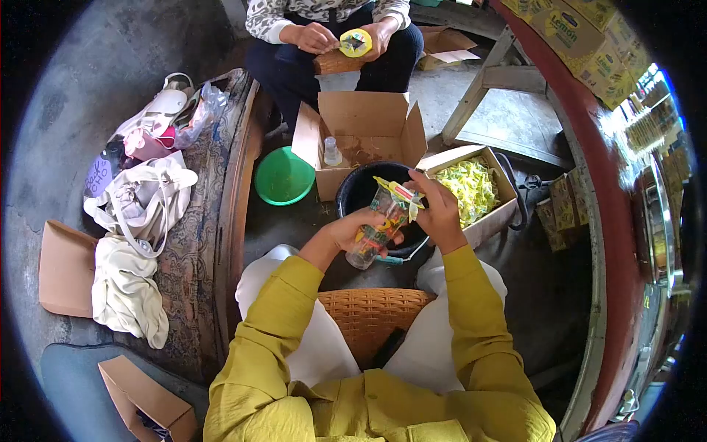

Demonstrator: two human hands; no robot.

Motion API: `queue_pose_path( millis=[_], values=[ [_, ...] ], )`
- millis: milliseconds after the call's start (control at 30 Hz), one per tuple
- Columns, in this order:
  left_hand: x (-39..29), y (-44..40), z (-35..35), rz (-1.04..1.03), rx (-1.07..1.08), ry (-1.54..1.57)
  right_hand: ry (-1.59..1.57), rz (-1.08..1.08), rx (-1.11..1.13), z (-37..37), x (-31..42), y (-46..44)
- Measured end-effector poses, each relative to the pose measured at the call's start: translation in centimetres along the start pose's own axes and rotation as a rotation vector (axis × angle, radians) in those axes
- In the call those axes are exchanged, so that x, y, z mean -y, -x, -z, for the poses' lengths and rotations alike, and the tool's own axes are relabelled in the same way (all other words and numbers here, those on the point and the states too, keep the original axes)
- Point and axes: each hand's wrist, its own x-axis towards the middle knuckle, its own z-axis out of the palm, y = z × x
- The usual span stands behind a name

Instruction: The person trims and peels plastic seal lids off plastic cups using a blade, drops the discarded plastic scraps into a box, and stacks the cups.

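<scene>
My left hand (359, 228) is wrapped round a clear plastic jar (378, 230) with a colourful printed label, tilted with its base toward me. At the jar's upper end, my right hand (438, 210) pinches a yellow and white strip (401, 192) with red print. Below the jar and both hands stands a dark bucket (346, 193), its inside mostly hidden. Just right of the bucket, a cardboard box (486, 227) holds a heap of yellow-green strips (468, 190).
An open carton (361, 110) with a clear bottle (332, 152) stands beyond the bucket, beside a green basin (284, 177). Across from me, a seated person's hands (324, 38) hold a yellow-rimmed item. Bags (147, 199) lie left; a wooden frame (501, 77) stands right.
</scene>
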Motion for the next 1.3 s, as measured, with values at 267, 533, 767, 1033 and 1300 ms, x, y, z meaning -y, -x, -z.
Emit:
queue_pose_path(
  millis=[267, 533, 767, 1033, 1300],
  values=[
    [-1.8, 0.0, -1.7, -0.229, -0.395, -0.503, 0.179, 0.015, 0.044, -0.7, -1.7, 0.1],
    [-1.1, -0.1, -1.6, -0.279, -0.521, -0.796, 0.14, 0.032, 0.061, -0.8, -1.3, 0.3],
    [-1.5, 0.6, -2.0, -0.155, -0.414, -0.654, 0.106, -0.001, 0.088, -0.4, -0.9, 0.6],
    [-1.0, 0.8, -2.1, -0.052, -0.096, -0.382, 0.042, 0.08, 0.037, -0.6, -0.4, 0.4],
    [-0.8, 1.0, -2.1, 0.027, 0.086, -0.105, 0.008, 0.153, 0.022, -0.4, 0.0, 0.2]
  ],
)
